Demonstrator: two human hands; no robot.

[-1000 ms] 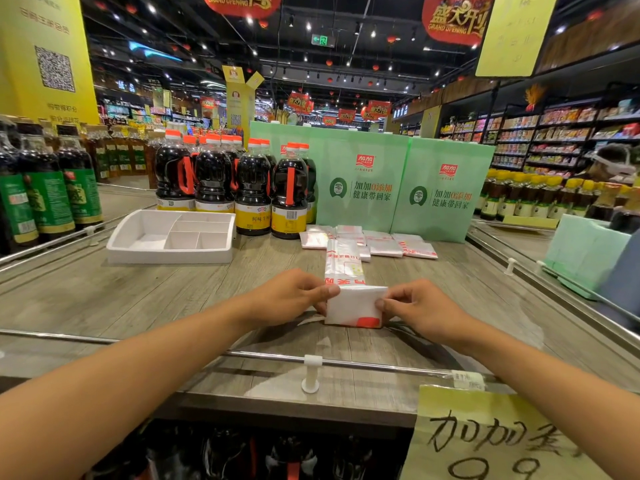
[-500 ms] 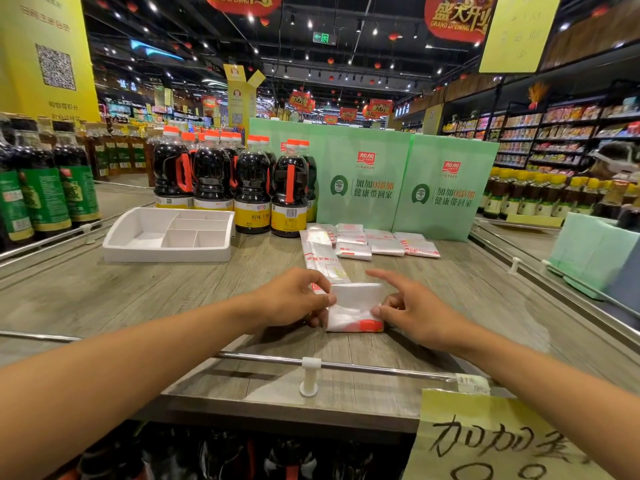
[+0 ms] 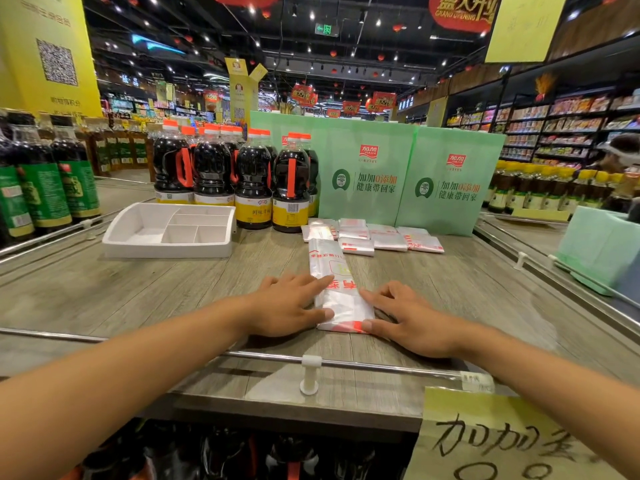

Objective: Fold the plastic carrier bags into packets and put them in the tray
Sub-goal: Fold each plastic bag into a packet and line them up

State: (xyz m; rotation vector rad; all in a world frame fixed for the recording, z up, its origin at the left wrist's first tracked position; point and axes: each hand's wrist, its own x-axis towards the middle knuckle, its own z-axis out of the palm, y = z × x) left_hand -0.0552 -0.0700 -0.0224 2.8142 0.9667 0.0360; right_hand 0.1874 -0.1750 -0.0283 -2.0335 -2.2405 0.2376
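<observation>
Head view: left hand (image 3: 291,303) and right hand (image 3: 405,317), fingers flat and spread, press the carrier bag (image 3: 343,303) between them onto the tabletop (image 3: 138,289), likely to set its fold.

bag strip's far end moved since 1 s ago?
Yes. The bag's far end swung left; it now lies before the leftmost packet of the row.

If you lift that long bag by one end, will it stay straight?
Probably not: the bag looks thin and crinkly, so it would likely flop. It may spring open too, since the left hand and right hand press it flat.
</observation>
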